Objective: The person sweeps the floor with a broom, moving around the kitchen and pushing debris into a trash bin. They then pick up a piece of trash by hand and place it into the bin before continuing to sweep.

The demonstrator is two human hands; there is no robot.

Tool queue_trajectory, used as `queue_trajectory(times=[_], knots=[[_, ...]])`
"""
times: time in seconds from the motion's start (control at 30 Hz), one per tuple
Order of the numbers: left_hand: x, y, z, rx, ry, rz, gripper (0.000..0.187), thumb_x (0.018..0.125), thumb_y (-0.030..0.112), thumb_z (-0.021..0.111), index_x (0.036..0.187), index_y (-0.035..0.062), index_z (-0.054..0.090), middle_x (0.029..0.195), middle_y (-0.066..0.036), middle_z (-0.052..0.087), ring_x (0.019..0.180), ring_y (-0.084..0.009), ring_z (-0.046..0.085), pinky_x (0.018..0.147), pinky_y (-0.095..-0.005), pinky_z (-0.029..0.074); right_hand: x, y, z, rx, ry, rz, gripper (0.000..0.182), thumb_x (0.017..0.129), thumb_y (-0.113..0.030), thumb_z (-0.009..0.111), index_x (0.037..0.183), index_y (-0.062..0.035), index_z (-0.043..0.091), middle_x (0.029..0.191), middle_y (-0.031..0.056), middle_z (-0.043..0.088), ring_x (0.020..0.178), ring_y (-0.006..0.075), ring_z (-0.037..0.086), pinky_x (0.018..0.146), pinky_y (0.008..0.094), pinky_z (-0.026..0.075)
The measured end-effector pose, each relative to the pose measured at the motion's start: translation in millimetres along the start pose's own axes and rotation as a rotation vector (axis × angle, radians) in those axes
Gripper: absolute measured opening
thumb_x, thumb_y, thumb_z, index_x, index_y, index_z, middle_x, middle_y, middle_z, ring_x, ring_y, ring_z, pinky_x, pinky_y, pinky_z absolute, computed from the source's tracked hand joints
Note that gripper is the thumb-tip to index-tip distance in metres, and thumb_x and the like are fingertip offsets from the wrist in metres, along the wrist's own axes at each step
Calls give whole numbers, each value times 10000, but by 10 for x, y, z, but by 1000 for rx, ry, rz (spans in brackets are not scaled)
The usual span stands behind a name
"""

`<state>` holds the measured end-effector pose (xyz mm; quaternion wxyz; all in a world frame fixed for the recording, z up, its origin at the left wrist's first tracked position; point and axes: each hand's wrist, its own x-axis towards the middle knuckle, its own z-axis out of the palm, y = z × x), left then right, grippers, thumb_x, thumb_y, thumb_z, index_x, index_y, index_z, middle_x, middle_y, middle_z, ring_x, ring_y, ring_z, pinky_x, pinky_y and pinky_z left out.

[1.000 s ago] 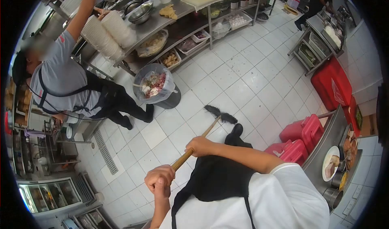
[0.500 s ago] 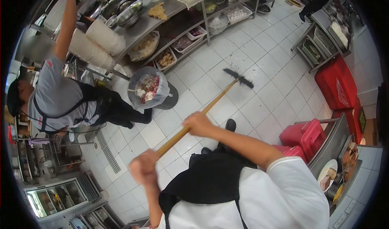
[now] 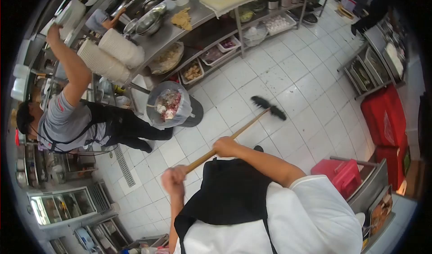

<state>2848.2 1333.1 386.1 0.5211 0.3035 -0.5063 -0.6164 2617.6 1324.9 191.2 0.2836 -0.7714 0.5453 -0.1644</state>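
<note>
A broom with a long wooden handle [image 3: 245, 127] slants across the middle of the view, its black bristle head [image 3: 268, 107] down on the white tiled floor [image 3: 299, 132]. My left hand [image 3: 174, 180] is wrapped round the upper end of the handle and looks slightly blurred. Farther down the same handle, my right hand [image 3: 226, 147] is closed round the wood. Dark bits of debris [image 3: 270, 71] lie scattered on the tiles beyond the bristles.
A lined bin [image 3: 168, 105] of food scraps stands left of the broom, beside a person in a grey shirt [image 3: 72, 119]. Steel shelving [image 3: 238, 24] runs along the top. Red containers [image 3: 384, 114] and a pink cooler [image 3: 337, 175] are at the right. Another person's dark-clothed legs [image 3: 371, 15] show top right.
The bristle head has moved lower in the view, nearer my body. Both hands still hold the handle and sit slightly farther right. The person in grey has lowered the raised arm.
</note>
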Motion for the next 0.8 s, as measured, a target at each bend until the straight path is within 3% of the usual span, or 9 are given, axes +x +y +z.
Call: queue_trajectory(times=[0.1, 0.3, 0.33, 0.4, 0.5, 0.6, 0.63, 0.7, 0.8], knots=[[-24, -303, 230, -71, 22, -45, 497, 1050, 306, 405, 595, 109, 381, 509, -38, 356, 531, -227, 401, 749, -442, 435, -164, 232, -286, 31, 75, 82, 114, 682, -180, 709, 766, -113, 748, 772, 146, 718, 771, 366, 703, 700, 495, 558], [1081, 1107, 526, -167, -73, 259, 514, 1089, 334, 357, 608, 165, 288, 474, 48, 235, 438, -113, 222, 487, -319, 275, 503, -552, -1450, 80, 318, -35, 132, 640, -186, 725, 767, -156, 743, 739, 122, 707, 721, 350, 689, 661, 497, 537], [1279, 1410, 645, -210, -41, 336, 514, 1102, 311, 341, 608, 175, 311, 458, 50, 249, 397, -81, 168, 415, -276, 188, 657, -755, -1575, 185, 373, -81, 131, 638, -182, 721, 763, -144, 737, 735, 132, 702, 719, 364, 684, 661, 503, 535], [1594, 1869, 627, -169, -131, 498, 447, 1099, 267, 387, 661, 181, 354, 446, 71, 287, 374, -52, 196, 379, -238, 199, 948, -1128, -1803, 318, 430, -153, 143, 635, -150, 699, 772, -122, 726, 728, 138, 686, 723, 378, 671, 662, 498, 529], [1943, 2177, 564, -211, -264, 518, 409, 1093, 268, 405, 696, 178, 363, 452, 76, 283, 381, -47, 180, 384, -239, 210, 1327, -1438, -1948, 437, 340, -190, 132, 654, -121, 669, 775, -94, 716, 695, 160, 656, 723, 396, 657, 667, 496, 517], [2173, 1769, 401, 14, -41, 498, 404, 1087, 259, 419, 699, 169, 352, 458, 59, 280, 385, -51, 188, 395, -251, 216, 1791, -1215, -1593, 522, 237, -137, 96, 692, -154, 677, 727, -67, 698, 694, 188, 660, 714, 409, 660, 655, 502, 502], [2256, 1507, 149, 73, -104, 420, 397, 1059, 266, 441, 691, 147, 351, 445, 38, 305, 363, -85, 292, 390, -271, 235, 1958, -1048, -1418, 527, 189, -115, 113, 696, -171, 690, 716, -60, 697, 699, 193, 667, 717, 410, 666, 655, 504, 500], [2363, 1072, -19, 69, -228, 299, 428, 1040, 265, 491, 660, 121, 359, 470, 11, 350, 379, -112, 306, 389, -278, 235, 2185, -759, -1183, 567, 133, -98, 112, 708, -169, 685, 728, -61, 705, 705, 187, 674, 715, 392, 674, 660, 494, 507], [2570, 896, -420, -31, -152, 279, 434, 1031, 245, 517, 647, 108, 367, 460, -2, 370, 360, -122, 316, 380, -300, 257, 2548, -528, -945, 496, 91, -94, 142, 736, -227, 718, 743, -85, 732, 703, 178, 681, 721, 378, 684, 662, 489, 514]])
